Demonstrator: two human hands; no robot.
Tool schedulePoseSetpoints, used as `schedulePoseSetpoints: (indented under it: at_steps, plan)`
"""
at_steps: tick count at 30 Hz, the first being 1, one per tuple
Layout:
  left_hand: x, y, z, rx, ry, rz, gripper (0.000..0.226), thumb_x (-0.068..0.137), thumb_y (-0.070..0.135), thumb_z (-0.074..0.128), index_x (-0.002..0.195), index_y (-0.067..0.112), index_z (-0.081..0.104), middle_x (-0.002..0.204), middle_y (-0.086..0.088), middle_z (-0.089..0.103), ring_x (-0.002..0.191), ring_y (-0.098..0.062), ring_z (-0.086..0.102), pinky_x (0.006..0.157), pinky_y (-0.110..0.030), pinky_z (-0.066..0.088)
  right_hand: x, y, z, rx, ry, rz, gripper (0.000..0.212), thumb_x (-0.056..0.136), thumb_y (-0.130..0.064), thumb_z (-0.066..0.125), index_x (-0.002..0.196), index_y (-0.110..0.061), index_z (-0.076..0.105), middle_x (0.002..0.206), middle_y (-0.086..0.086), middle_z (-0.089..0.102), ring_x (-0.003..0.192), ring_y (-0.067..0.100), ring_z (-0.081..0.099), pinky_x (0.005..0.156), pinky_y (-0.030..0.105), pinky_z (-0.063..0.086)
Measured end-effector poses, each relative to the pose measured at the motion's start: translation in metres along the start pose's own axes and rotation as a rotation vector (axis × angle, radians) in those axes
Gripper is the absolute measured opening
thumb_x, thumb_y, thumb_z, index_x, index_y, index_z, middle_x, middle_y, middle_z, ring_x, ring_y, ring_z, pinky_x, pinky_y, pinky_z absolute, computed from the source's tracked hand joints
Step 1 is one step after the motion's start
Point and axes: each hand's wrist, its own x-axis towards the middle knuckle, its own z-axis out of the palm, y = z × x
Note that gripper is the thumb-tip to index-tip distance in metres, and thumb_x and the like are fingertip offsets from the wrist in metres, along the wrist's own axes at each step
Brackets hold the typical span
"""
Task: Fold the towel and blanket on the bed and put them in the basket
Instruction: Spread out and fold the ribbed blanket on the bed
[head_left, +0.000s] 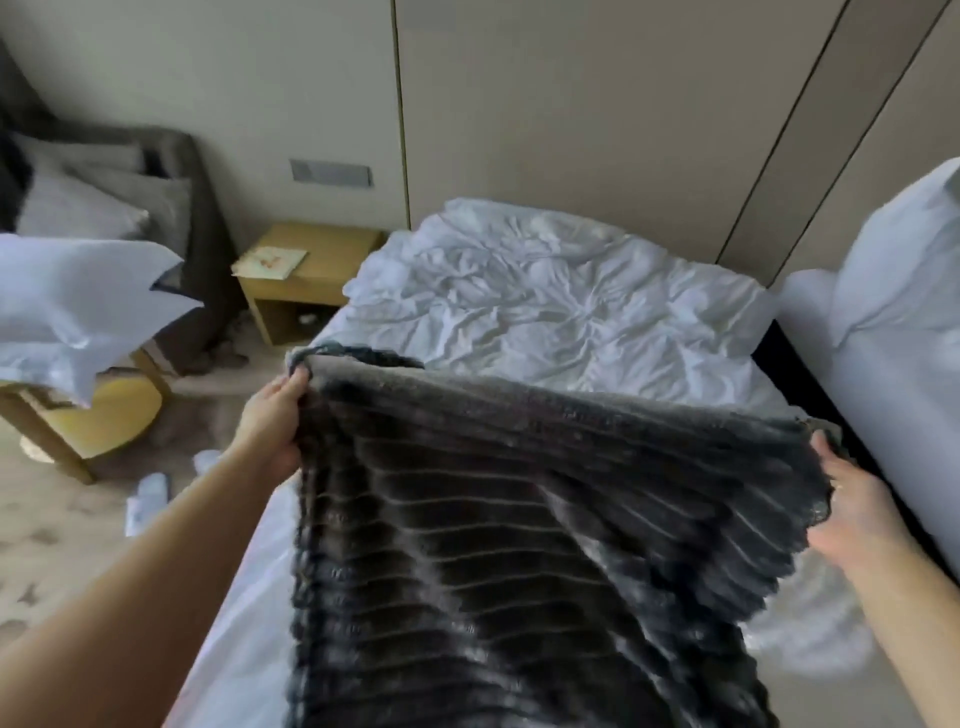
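Observation:
A dark grey ribbed blanket (493, 545) hangs stretched between my two hands above the bed (545, 306). My left hand (275, 415) pinches its upper left corner. My right hand (857, 514) grips the upper right edge. The blanket drops down toward me and hides the near part of the bed. The far part of the bed shows a crumpled white sheet. A pale fluffy cloth (810, 634), perhaps the towel, peeks out below the blanket at the lower right. No basket is in view.
A wooden nightstand (306, 280) with a card on top stands left of the bed. White pillows (78, 306) lie on a yellow chair (104, 415) at the left. A second white bed (893, 338) is on the right. White slippers (150, 493) sit on the carpet.

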Motion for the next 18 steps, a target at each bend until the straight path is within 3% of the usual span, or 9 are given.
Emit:
schedulePoseSetpoints:
  at_steps: [1,2,4,6,8,10,12,15,18]
  plan:
    - [-0.009,0.018,0.004,-0.027,-0.070,-0.036,0.027,0.100,0.029,0.046,0.116,0.015,0.063,0.108,-0.013,0.067,0.097,-0.028,0.065,0.084,-0.044,0.053,-0.006,-0.006,-0.007,0.014,-0.106,-0.058,0.065,0.101,-0.046,0.019,0.147,0.000,0.014,0.148,0.028,0.024,0.139,0.034,0.029,0.119,0.047,0.010]
    - [-0.019,0.032,0.007,-0.004,-0.122,-0.108,0.029,0.101,0.026,0.043,0.120,0.013,0.060,0.108,-0.015,0.067,0.098,-0.029,0.066,0.084,-0.045,0.054,-0.015,-0.014,-0.008,-0.087,-0.080,-0.156,0.063,0.101,-0.045,0.022,0.146,-0.001,0.027,0.143,0.028,0.038,0.132,0.035,0.042,0.115,0.049,0.024]
    - [-0.038,0.052,0.013,0.163,-0.191,-0.335,0.027,0.101,0.018,0.040,0.106,0.004,0.062,0.089,-0.018,0.070,0.076,-0.029,0.070,0.068,-0.042,0.059,-0.016,-0.032,0.003,-0.199,-0.044,-0.019,0.046,0.096,-0.036,0.045,0.129,-0.006,0.058,0.109,0.020,0.070,0.096,0.031,0.069,0.080,0.042,0.054]
    - [-0.050,0.061,0.013,0.406,-0.233,-0.498,0.028,0.099,0.014,0.040,0.089,-0.003,0.060,0.075,-0.020,0.069,0.064,-0.031,0.070,0.064,-0.044,0.057,-0.018,-0.036,0.008,-0.438,0.009,0.032,0.036,0.095,-0.028,0.051,0.114,-0.002,0.066,0.093,0.020,0.072,0.085,0.031,0.069,0.078,0.039,0.051]
    - [-0.056,0.064,0.015,0.534,-0.221,-0.545,0.025,0.099,0.011,0.041,0.088,-0.004,0.058,0.075,-0.021,0.067,0.073,-0.034,0.065,0.074,-0.046,0.053,-0.031,-0.040,0.016,-0.616,0.003,0.177,0.034,0.094,-0.023,0.052,0.101,0.006,0.069,0.083,0.021,0.068,0.078,0.031,0.067,0.077,0.039,0.049]
    - [-0.058,0.069,0.030,0.470,-0.203,-0.436,0.020,0.099,0.011,0.043,0.093,0.001,0.058,0.071,-0.020,0.067,0.074,-0.033,0.062,0.082,-0.047,0.049,-0.039,-0.053,0.027,-0.658,-0.030,0.176,0.018,0.086,-0.013,0.056,0.088,0.002,0.066,0.069,0.019,0.061,0.060,0.030,0.062,0.063,0.038,0.049]
    - [-0.052,0.081,0.051,0.276,-0.193,-0.102,0.018,0.097,0.009,0.049,0.109,0.008,0.062,0.081,-0.016,0.070,0.074,-0.030,0.065,0.079,-0.043,0.053,-0.038,-0.077,0.039,-0.543,-0.019,-0.062,0.008,0.080,-0.005,0.058,0.088,-0.004,0.062,0.063,0.016,0.055,0.054,0.027,0.056,0.054,0.035,0.048]
    - [-0.048,0.106,0.079,-0.079,-0.152,0.345,0.034,0.093,-0.002,0.049,0.113,0.023,0.060,0.104,-0.011,0.063,0.084,-0.023,0.064,0.072,-0.038,0.057,-0.037,-0.120,0.061,-0.201,0.022,-0.455,0.029,0.092,0.001,0.048,0.086,-0.017,0.070,0.057,0.007,0.061,0.048,0.020,0.058,0.047,0.028,0.049]
    - [-0.046,0.120,0.086,-0.212,-0.133,0.439,0.040,0.094,-0.004,0.043,0.100,0.032,0.060,0.102,-0.006,0.064,0.080,-0.020,0.064,0.066,-0.037,0.058,-0.046,-0.137,0.068,-0.009,0.041,-0.616,0.035,0.090,0.001,0.048,0.107,-0.025,0.066,0.066,0.002,0.068,0.056,0.018,0.064,0.054,0.029,0.054]
